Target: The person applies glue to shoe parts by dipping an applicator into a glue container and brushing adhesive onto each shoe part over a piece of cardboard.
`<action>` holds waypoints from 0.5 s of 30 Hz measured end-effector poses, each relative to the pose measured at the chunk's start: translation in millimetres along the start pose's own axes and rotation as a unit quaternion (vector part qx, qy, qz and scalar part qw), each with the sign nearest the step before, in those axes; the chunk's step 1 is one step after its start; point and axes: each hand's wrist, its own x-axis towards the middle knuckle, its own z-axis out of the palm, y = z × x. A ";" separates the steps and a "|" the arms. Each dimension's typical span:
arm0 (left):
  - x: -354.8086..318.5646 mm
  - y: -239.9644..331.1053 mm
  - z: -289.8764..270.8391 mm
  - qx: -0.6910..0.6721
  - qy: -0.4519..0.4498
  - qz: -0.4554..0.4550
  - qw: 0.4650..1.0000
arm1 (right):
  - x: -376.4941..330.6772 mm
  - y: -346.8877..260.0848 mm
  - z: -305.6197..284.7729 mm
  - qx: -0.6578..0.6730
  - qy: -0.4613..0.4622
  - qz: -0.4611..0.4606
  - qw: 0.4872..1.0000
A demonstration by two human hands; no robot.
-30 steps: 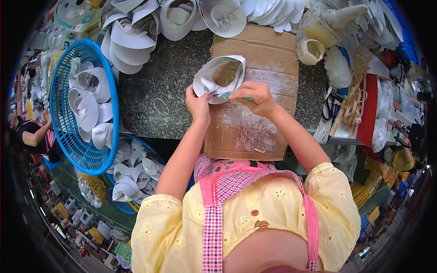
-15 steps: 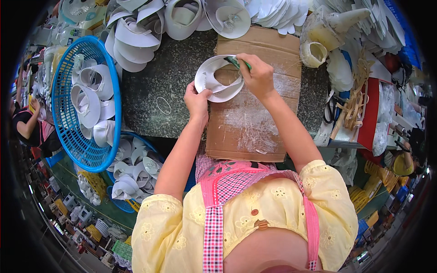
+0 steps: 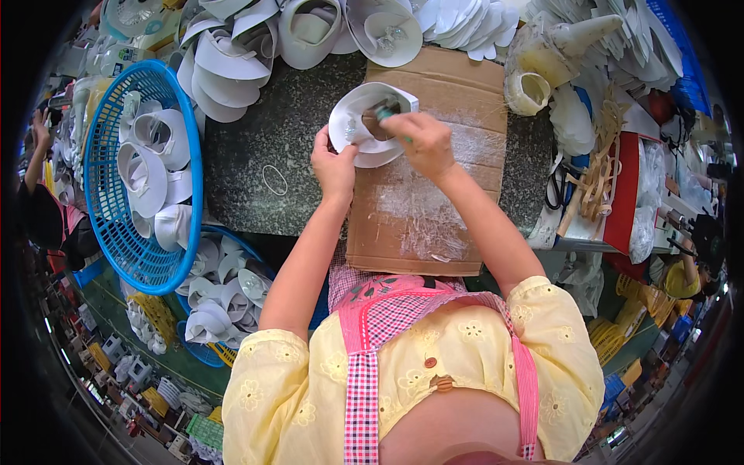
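Note:
Over the upper left part of a cardboard sheet (image 3: 418, 217) I hold a white, visor-shaped piece (image 3: 347, 112) with a large opening in its middle. My left hand (image 3: 335, 172) grips its lower left edge, thumb on the inside and fingers round the outside. Closed round a small green-handled tool (image 3: 384, 111) is my right hand (image 3: 422, 143), at the right side of the piece. The tool's dark end lies over the inside of the piece, by the opening. Motion smears it, so its exact kind cannot be made out.
A blue basket (image 3: 194, 194) of similar white pieces stands at the left. More white pieces (image 3: 232, 62) are stacked along the back. At the back right are a crusted pot (image 3: 531, 89) and a red-sided box (image 3: 626, 190). A loose ring (image 3: 274, 179) lies on the speckled tabletop (image 3: 240, 205).
My right hand has shifted left and slightly down, carrying the tool from the piece's upper right rim in over its inside. The piece has tilted a little in my left hand.

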 end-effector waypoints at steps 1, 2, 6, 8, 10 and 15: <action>2.8 -5.3 -3.9 -0.023 0.009 -0.033 0.999 | -1.8 -4.5 3.5 0.054 -0.029 -0.049 0.997; 6.2 -11.6 -8.2 -0.045 0.018 -0.066 0.997 | -2.8 -8.4 4.6 0.107 -0.057 -0.098 0.988; 11.3 -25.2 -16.5 -0.117 -0.003 -0.111 0.987 | 5.4 -4.1 -7.3 0.247 -0.068 -0.023 0.966; 17.4 -22.4 -12.4 -0.115 -0.015 -0.107 0.987 | 12.7 -1.1 -1.7 0.237 -0.046 0.024 0.970; 17.5 -26.1 -13.4 -0.148 -0.015 -0.144 0.978 | 6.6 0.3 3.1 0.163 -0.148 -0.112 0.969; 9.0 -4.9 -29.1 -0.055 0.000 0.023 0.998 | 7.7 -10.7 -48.7 0.331 -0.116 0.011 0.936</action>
